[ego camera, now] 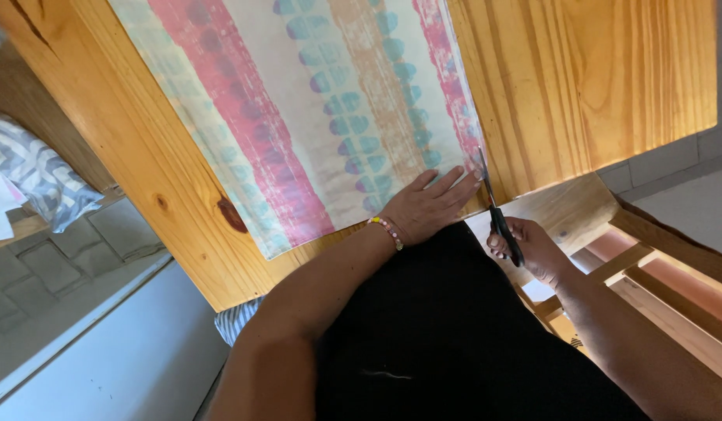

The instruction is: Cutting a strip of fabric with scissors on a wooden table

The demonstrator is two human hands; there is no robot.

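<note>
Your right hand (532, 248) is closed around the scissors (497, 206), blades pointing away from you along the right edge of the striped fabric (314, 117). Your left hand (427, 206) lies spread flat on the fabric's near right corner, just left of the blades. The cloth's long axis runs away across the wooden table (595, 78).

A home craft room: pine worktable (595, 86), patterned fabric (330, 109).
</note>
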